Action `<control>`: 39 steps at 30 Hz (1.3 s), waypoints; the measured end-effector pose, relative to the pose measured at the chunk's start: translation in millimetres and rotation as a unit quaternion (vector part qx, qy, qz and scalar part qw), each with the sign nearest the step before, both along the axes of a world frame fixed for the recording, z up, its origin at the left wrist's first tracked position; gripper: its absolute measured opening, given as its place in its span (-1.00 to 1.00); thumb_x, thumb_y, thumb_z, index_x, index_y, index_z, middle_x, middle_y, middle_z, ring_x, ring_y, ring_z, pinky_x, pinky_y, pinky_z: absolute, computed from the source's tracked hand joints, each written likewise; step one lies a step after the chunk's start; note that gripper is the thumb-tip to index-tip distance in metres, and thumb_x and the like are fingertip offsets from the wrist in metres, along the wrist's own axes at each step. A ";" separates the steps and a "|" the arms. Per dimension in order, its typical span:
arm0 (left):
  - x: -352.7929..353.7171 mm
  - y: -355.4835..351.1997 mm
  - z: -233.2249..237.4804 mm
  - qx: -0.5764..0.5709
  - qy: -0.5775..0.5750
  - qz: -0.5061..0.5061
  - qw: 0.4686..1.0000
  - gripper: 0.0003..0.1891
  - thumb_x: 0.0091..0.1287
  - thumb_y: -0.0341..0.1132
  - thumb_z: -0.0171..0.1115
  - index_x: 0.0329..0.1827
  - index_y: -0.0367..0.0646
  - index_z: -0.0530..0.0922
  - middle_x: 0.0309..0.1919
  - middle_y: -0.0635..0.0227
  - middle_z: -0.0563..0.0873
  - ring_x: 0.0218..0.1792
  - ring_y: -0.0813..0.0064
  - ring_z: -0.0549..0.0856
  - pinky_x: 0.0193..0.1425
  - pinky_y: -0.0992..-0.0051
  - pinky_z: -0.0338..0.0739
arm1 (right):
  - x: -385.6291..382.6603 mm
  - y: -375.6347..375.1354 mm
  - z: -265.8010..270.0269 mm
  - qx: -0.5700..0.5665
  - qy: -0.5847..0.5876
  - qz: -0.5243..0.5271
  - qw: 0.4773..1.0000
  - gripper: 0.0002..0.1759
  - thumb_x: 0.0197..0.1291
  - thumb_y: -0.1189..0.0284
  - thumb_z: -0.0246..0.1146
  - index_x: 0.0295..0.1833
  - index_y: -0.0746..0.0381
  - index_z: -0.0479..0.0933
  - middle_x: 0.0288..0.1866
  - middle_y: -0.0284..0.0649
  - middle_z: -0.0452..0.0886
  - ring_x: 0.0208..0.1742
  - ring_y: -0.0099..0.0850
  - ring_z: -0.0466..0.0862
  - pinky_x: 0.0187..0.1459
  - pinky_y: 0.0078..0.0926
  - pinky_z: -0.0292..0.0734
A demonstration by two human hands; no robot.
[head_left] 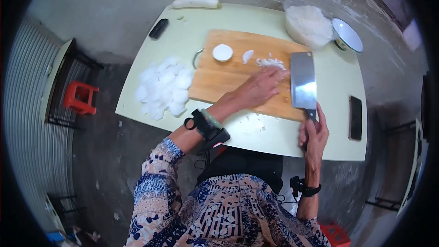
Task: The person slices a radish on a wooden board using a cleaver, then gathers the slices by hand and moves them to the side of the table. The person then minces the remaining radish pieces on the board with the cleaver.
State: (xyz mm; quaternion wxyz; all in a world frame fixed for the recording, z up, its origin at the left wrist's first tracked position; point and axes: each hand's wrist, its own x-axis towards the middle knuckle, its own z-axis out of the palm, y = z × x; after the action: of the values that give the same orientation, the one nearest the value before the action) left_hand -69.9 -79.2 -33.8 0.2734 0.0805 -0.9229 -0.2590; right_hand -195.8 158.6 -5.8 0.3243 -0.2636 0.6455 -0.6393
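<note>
My right hand (315, 130) is wrapped round the black handle of a cleaver (303, 80), whose broad blade lies flat-side up at the right edge of the wooden cutting board (219, 82). Palm down over the board, my left hand (263, 86) has its fingers stretched towards the blade, slightly blurred, holding nothing I can see. Just beyond those fingers lie white radish shreds (270, 62). A single thin radish slice (248, 56) and a cut radish piece (222, 52) rest farther left on the board.
Left of the board is a heap of white radish slices (164, 87). A whole radish (195, 2) and a small black object (158, 29) lie at the back left. A clear bowl of white shreds (308, 25), an enamel bowl (348, 35) and a phone (355, 118) are at the right.
</note>
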 end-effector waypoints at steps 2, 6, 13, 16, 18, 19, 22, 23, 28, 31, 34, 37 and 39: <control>-1.2 -8.6 -0.2 0.001 0.005 -0.016 1.000 -0.41 0.40 -0.37 0.40 0.48 -0.16 0.44 0.39 0.02 0.53 0.46 -0.02 0.50 0.55 0.10 0.44 | 0.9 -1.0 -7.2 0.010 0.008 -0.012 1.000 -0.32 0.59 0.44 0.20 0.72 0.25 0.21 -0.37 -0.35 0.55 -0.56 -0.68 0.43 -0.59 -0.69 0.35; -5.6 -9.5 -1.9 -0.034 -0.001 0.009 0.999 -0.44 0.45 -0.27 0.38 0.47 -0.20 0.45 0.41 0.01 0.52 0.50 -0.04 0.46 0.61 0.08 0.37 | 3.3 2.9 -10.7 -0.003 0.017 -0.013 1.000 -0.31 0.60 0.44 0.19 0.73 0.23 0.19 -0.37 -0.33 0.54 -0.56 -0.68 0.43 -0.60 -0.68 0.36; -7.3 -12.6 -14.9 -0.008 0.015 -0.004 1.000 -0.49 0.52 -0.17 0.31 0.42 -0.24 0.49 0.50 -0.06 0.44 0.56 -0.06 0.38 0.71 0.12 0.23 | 5.8 -1.5 -7.9 -0.004 0.012 -0.035 0.999 -0.29 0.58 0.44 0.21 0.74 0.22 0.17 -0.37 -0.32 0.52 -0.58 -0.67 0.41 -0.63 -0.67 0.34; -4.5 -12.1 -31.6 -0.037 0.097 -0.016 0.994 -0.48 0.52 -0.17 0.32 0.42 -0.25 0.48 0.44 -0.01 0.49 0.57 -0.05 0.38 0.74 0.15 0.20 | 10.4 -3.3 -13.7 -0.030 0.025 -0.050 0.998 -0.26 0.56 0.42 0.22 0.75 0.20 0.16 -0.35 -0.30 0.52 -0.57 -0.66 0.40 -0.64 -0.68 0.31; -7.9 -9.9 -28.2 -0.032 0.090 -0.018 0.995 -0.52 0.53 -0.18 0.31 0.39 -0.26 0.50 0.39 0.02 0.53 0.54 -0.02 0.41 0.72 0.15 0.23 | 12.8 -4.1 -11.5 -0.031 0.034 -0.054 0.997 -0.27 0.56 0.42 0.22 0.74 0.20 0.16 -0.35 -0.30 0.52 -0.57 -0.66 0.40 -0.64 -0.68 0.30; -12.5 -11.2 -20.9 -0.033 0.089 -0.042 0.995 -0.55 0.54 -0.19 0.29 0.35 -0.28 0.52 0.33 0.04 0.56 0.51 0.01 0.43 0.70 0.15 0.25 | 12.6 -5.1 -12.2 -0.028 0.037 -0.054 0.997 -0.27 0.56 0.42 0.22 0.74 0.20 0.16 -0.35 -0.30 0.52 -0.57 -0.66 0.40 -0.64 -0.68 0.30; -16.1 -8.9 -18.8 -0.054 0.113 -0.043 0.991 -0.68 0.54 -0.24 0.28 0.20 -0.27 0.59 0.14 0.11 0.60 0.35 0.10 0.52 0.58 0.15 0.36 | 4.1 1.4 -20.7 0.001 0.012 -0.055 0.998 -0.29 0.56 0.42 0.23 0.72 0.22 0.19 -0.33 -0.30 0.52 -0.57 -0.65 0.41 -0.61 -0.66 0.32; -18.7 -6.3 -12.8 -0.080 0.087 -0.040 0.992 -0.78 0.51 -0.29 0.28 0.07 -0.24 0.62 0.02 0.16 0.60 0.18 0.14 0.56 0.43 0.16 0.43 | 3.8 2.4 -20.6 0.008 0.011 -0.062 0.998 -0.30 0.56 0.41 0.24 0.72 0.23 0.20 -0.33 -0.31 0.51 -0.56 -0.65 0.41 -0.61 -0.66 0.33; -3.6 14.6 -3.5 -0.083 0.019 -0.012 0.996 -0.84 0.49 -0.41 0.24 0.06 -0.22 0.62 -0.01 0.15 0.64 0.15 0.12 0.61 0.40 0.21 0.46 | 8.5 -1.9 -14.6 -0.011 0.016 -0.057 0.998 -0.34 0.57 0.45 0.22 0.69 0.30 0.24 -0.33 -0.29 0.52 -0.57 -0.66 0.42 -0.62 -0.65 0.34; -4.0 17.5 1.2 0.044 0.084 0.006 0.996 -0.81 0.46 -0.50 0.22 0.09 -0.20 0.64 0.08 0.16 0.69 0.26 0.12 0.61 0.46 0.19 0.46 | 5.8 -0.6 -18.3 -0.035 0.016 -0.037 0.999 -0.34 0.58 0.44 0.23 0.68 0.31 0.25 -0.35 -0.30 0.54 -0.58 -0.66 0.42 -0.63 -0.64 0.33; -15.7 -8.6 -0.2 0.072 0.098 0.026 0.992 -0.76 0.40 -0.50 0.28 0.10 -0.18 0.66 0.17 0.20 0.71 0.36 0.09 0.59 0.52 0.15 0.44 | 3.7 0.9 -19.5 -0.041 0.012 -0.024 0.999 -0.33 0.60 0.39 0.24 0.69 0.29 0.23 -0.35 -0.33 0.52 -0.54 -0.66 0.45 -0.61 -0.67 0.38; -37.4 -36.9 0.7 -0.104 0.062 0.026 0.992 -0.73 0.34 -0.44 0.35 0.10 -0.14 0.67 0.12 0.25 0.72 0.29 0.10 0.60 0.45 0.17 0.48 | 5.6 2.5 -17.9 -0.051 0.008 -0.040 0.998 -0.32 0.60 0.40 0.24 0.70 0.28 0.21 -0.34 -0.33 0.53 -0.53 -0.66 0.45 -0.61 -0.67 0.39; -54.4 -43.2 1.3 -0.114 0.037 -0.021 0.993 -0.71 0.30 -0.39 0.40 0.08 -0.09 0.68 0.02 0.26 0.70 0.17 0.12 0.62 0.36 0.19 0.50 | 7.0 1.3 -17.7 -0.062 0.003 -0.045 0.997 -0.32 0.60 0.40 0.23 0.71 0.28 0.20 -0.33 -0.32 0.53 -0.53 -0.66 0.45 -0.61 -0.67 0.40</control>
State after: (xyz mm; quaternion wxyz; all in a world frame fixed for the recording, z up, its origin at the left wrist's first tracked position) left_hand -124.3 -122.4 -32.5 0.3091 0.0195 -0.9372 -0.1607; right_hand -188.8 159.9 -23.5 0.2767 -0.2556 0.6170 -0.6909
